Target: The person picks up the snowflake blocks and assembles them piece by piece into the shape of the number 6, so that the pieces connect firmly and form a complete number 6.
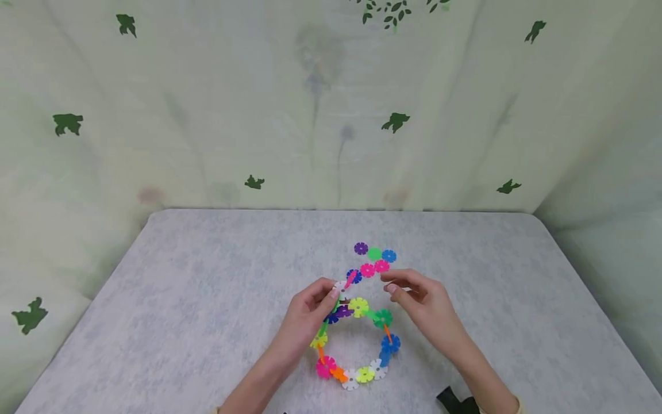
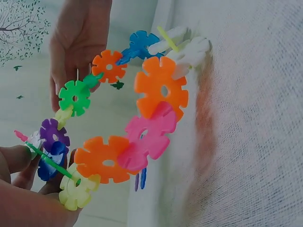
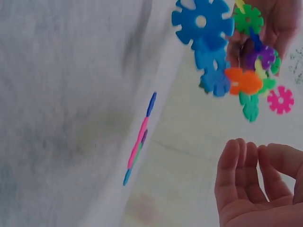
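A ring of colourful notched plastic discs [image 1: 365,375], joined edge to edge, hangs in front of the person. At the ring's upper left, the left hand [image 1: 304,316] pinches it between thumb and fingers, by a white disc [image 1: 339,288]. A pink disc [image 2: 20,135] sticks out past that white one. In the left wrist view, a yellow disc [image 2: 78,189] and an orange disc [image 2: 106,160] sit close to the fingers. The right hand [image 1: 425,305] is at the ring's upper right with nothing in it, its fingers loosely bent and the thumb apart from them [image 3: 260,184].
Beyond the hands, several loose discs lie flat on the grey table [image 1: 217,276], among them a purple disc [image 1: 361,248], a green disc [image 1: 374,253] and a blue disc [image 1: 389,256]. A black object [image 1: 457,401] is beside the right forearm. A patterned curtain [image 1: 279,115] stands behind the table.
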Demonstrator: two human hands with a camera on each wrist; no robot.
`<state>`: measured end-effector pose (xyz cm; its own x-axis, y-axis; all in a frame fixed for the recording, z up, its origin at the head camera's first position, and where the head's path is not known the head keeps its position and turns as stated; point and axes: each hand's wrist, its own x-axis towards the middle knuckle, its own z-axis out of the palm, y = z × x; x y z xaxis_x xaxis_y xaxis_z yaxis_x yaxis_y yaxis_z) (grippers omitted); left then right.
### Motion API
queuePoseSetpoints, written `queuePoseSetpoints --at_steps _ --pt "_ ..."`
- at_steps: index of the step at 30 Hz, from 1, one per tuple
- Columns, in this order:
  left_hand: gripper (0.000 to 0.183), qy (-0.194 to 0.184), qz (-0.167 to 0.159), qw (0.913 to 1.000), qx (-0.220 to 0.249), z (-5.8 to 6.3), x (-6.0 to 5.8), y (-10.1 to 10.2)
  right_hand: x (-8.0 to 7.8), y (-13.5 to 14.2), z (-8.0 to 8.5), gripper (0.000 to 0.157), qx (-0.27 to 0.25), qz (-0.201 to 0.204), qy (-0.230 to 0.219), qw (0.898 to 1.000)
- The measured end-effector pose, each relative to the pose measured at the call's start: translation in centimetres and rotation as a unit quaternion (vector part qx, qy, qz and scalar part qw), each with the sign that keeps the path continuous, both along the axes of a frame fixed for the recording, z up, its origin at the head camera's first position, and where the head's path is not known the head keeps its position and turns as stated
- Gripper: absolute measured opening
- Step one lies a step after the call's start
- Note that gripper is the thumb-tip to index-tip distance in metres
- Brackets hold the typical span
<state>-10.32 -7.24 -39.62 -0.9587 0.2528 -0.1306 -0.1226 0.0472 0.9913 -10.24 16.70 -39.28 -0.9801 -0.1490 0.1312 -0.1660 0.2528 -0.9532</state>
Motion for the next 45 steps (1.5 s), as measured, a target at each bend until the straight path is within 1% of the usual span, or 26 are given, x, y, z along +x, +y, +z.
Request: queuePoseSetpoints --at_steps 3,6,9,11,14,17,19,22,25,27,29,32,33,36,40,45 --pt "0.027 -0.004 0.020 0.9997 0.013 -0.1 -0.1 0.1 -0.5 1.1 0.3 0.024 0.010 -0.010 -0.003 1.000" --pt "0.024 -0.009 0.033 0.9990 0.030 -0.3 -0.2 0.1 -1.0 2.4 0.7 0.025 0.036 -0.030 0.003 0.999" --pt "0.024 -0.011 0.035 0.9984 0.042 -0.5 -0.4 0.0 -1.2 3.6 0.9 0.026 0.060 -0.044 0.016 0.997" --pt "0.025 -0.014 0.032 0.9984 0.044 -0.7 -0.5 0.0 -1.5 4.2 0.8 0.025 0.071 -0.041 0.019 0.996" --pt "0.026 -0.026 0.027 0.9981 0.050 -0.8 -0.5 -0.1 -2.2 4.4 0.2 0.025 0.094 -0.022 0.010 0.995" --pt "0.026 -0.038 0.022 0.9976 0.054 -0.9 -0.5 -0.1 -3.5 4.4 -0.4 0.026 0.135 0.003 -0.001 0.991" --pt "0.025 -0.040 0.020 0.9975 0.054 -1.0 -0.4 -0.1 -4.6 4.4 -0.7 0.026 0.159 0.021 -0.002 0.987" --pt "0.021 -0.035 0.015 0.9976 0.058 -1.0 -0.4 0.0 -6.5 4.5 -1.0 0.026 0.182 0.042 0.003 0.982" --pt "0.021 -0.032 0.010 0.9975 0.063 -1.0 -0.3 0.1 -8.3 4.6 -1.4 0.025 0.206 0.050 -0.005 0.977" --pt "0.023 -0.032 0.008 0.9974 0.065 -0.9 -0.3 0.2 -9.5 4.6 -1.9 0.028 0.224 0.058 -0.017 0.973" --pt "0.024 -0.034 0.009 0.9973 0.064 -0.9 -0.2 0.3 -10.5 4.5 -2.5 0.033 0.230 0.073 -0.035 0.970" --pt "0.024 -0.039 0.005 0.9973 0.062 -0.9 -0.2 0.4 -11.8 4.4 -3.4 0.039 0.213 0.094 -0.068 0.970" --pt "0.023 -0.039 0.003 0.9973 0.062 -1.0 -0.3 0.4 -12.2 4.5 -3.6 0.040 0.208 0.099 -0.077 0.970" --pt "0.022 -0.041 0.000 0.9973 0.060 -1.0 -0.3 0.5 -12.8 4.7 -3.9 0.041 0.203 0.115 -0.084 0.969" --pt "0.022 -0.040 0.004 0.9975 0.058 -1.0 -0.3 0.5 -13.4 5.1 -4.0 0.039 0.211 0.138 -0.081 0.964" --pt "0.023 -0.048 -0.001 0.9972 0.057 -0.9 -0.4 0.4 -14.0 5.1 -4.1 0.035 0.220 0.149 -0.081 0.960"
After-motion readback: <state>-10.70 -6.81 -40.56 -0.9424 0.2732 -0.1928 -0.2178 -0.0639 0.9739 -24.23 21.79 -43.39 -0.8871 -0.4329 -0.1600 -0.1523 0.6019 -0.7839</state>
